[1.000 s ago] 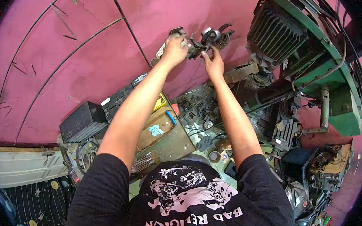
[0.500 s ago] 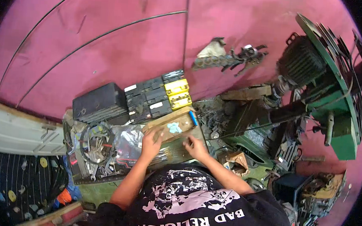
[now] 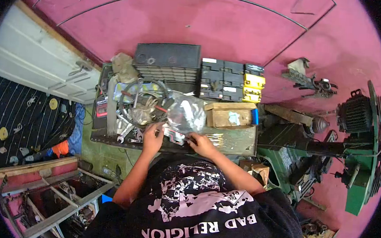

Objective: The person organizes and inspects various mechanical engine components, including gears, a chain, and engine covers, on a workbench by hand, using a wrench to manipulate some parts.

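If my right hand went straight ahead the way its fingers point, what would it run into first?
Your right hand would most likely meet the clear plastic bag first, at its red-marked end. They may already touch; depth is unclear there.

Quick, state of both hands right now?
Left hand: fingers loosely bent at the clear packet's left end; grip can't be told.
Right hand: fingers curled at its right end; grip can't be told.

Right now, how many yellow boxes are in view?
2, both in the right-hand column as pictured: upper yellow box below a black box, lower yellow box beneath it. Others may be hidden.
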The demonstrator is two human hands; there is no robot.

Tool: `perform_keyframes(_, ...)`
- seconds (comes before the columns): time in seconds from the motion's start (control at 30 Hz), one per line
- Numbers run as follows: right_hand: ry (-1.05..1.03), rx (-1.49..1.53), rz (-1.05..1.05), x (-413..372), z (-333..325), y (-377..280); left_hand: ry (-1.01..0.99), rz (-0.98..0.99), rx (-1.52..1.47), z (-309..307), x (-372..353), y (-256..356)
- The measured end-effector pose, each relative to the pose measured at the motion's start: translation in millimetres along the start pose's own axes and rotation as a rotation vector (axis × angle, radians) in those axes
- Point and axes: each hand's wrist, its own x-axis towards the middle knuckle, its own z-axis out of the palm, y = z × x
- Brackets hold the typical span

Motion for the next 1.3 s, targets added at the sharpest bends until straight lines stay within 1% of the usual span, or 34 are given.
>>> perform_keyframes(0.03, -0.021, -0.074, -0.005, 9, 6, -9, 0.008, -0.008, 0.002, -10, 5, -12)
perform_keyframes(0.07, -0.055, -0.056, 0.042, 17, 14, -12, 0.086, 0.045, 0.056, -19, 10, -26)
perform_keyframes(0.1, -0.065, -0.056, 0.039, 26, 20, -19, 0.164, 0.098, 0.111, -28, 16, -38)
perform_keyframes(0.13, 0.033, -0.153, -0.059, 35, 24, -28, 0.126, -0.009, 0.066, -39, 22, -48)
perform_keyframes(0.17, 0.134, -0.249, -0.157, 44, 30, -35, 0.207, 0.04, 0.079, -48, 28, -56)
perform_keyframes(0.2, 0.194, -0.295, -0.207, 55, 37, -38, 0.217, 0.027, 0.078, -57, 36, -66)
perform_keyframes(0.27, 0.148, -0.293, -0.188, 82, 41, -55, 0.227, 0.007, 0.077, -74, 52, -78)
perform_keyframes(0.33, 0.135, -0.301, -0.191, 107, 43, -75, 0.15, -0.039, 0.115, -90, 70, -78)
perform_keyframes(0.4, 0.243, -0.403, -0.188, 128, 49, -90, 0.141, -0.028, 0.132, -90, 86, -93)
perform_keyframes(0.43, 0.244, -0.404, -0.188, 140, 55, -92, 0.134, -0.013, 0.148, -89, 95, -95)
perform_keyframes(0.47, 0.255, -0.446, -0.193, 150, 60, -91, 0.173, 0.049, 0.188, -87, 101, -97)
perform_keyframes(0.5, 0.267, -0.487, -0.197, 158, 66, -92, 0.169, 0.051, 0.186, -83, 108, -99)
perform_keyframes(0.53, 0.23, -0.511, -0.136, 165, 72, -94, 0.123, -0.025, 0.203, -79, 117, -100)
perform_keyframes(0.57, 0.238, -0.513, -0.129, 168, 77, -95, 0.076, -0.098, 0.219, -74, 123, -101)
perform_keyframes(0.63, 0.258, -0.488, -0.054, 170, 80, -105, 0.085, -0.112, 0.238, -64, 131, -109)
perform_keyframes(0.7, 0.254, -0.514, -0.011, 173, 81, -108, 0.091, -0.206, 0.227, -57, 133, -108)
perform_keyframes(0.73, 0.247, -0.49, 0.013, 176, 82, -108, 0.047, -0.21, 0.325, -59, 135, -103)
perform_keyframes(0.77, 0.239, -0.465, 0.035, 179, 82, -107, 0.042, -0.202, 0.322, -61, 133, -100)
perform_keyframes(0.8, 0.223, -0.394, 0.069, 181, 82, -104, 0.014, -0.193, 0.224, -64, 129, -96)
perform_keyframes(0.83, 0.227, -0.392, 0.073, 182, 82, -99, -0.014, -0.188, 0.127, -66, 122, -95)
perform_keyframes(0.87, 0.212, -0.243, 0.083, 182, 82, -92, -0.011, -0.117, 0.092, -67, 116, -94)
perform_keyframes(0.9, 0.196, -0.094, 0.091, 182, 81, -86, -0.013, -0.117, 0.096, -69, 106, -88)
perform_keyframes(0.93, 0.17, -0.078, 0.149, 176, 74, -93, -0.086, -0.062, 0.103, -72, 95, -75)
perform_keyframes(0.97, 0.172, -0.073, 0.152, 167, 65, -97, -0.161, -0.007, 0.108, -73, 83, -62)
perform_keyframes(1.03, 0.168, 0.466, 0.355, 147, 47, -102, -0.221, 0.045, 0.031, -70, 64, -44)
perform_keyframes(1.07, 0.297, 0.848, 0.208, 137, 55, -88, -0.266, 0.054, 0.032, -65, 55, -44)
perform_keyframes(1.1, 0.206, 0.847, 0.348, 128, 44, -73, -0.282, 0.112, 0.085, -58, 49, -43)
perform_keyframes(1.17, 0.276, 0.886, 0.336, 95, 19, -79, -0.393, 0.061, -0.011, -52, 46, -17)
perform_keyframes(1.2, 0.369, 0.915, 0.292, 82, 18, -60, -0.4, 0.179, 0.125, -41, 47, -20)
perform_keyframes(1.23, 0.437, 0.926, 0.285, 66, 7, -60, -0.423, 0.199, 0.129, -36, 49, -5)
perform_keyframes(1.3, 0.517, 0.859, 0.276, 31, -12, -43, -0.584, 0.226, 0.236, -19, 52, 29)
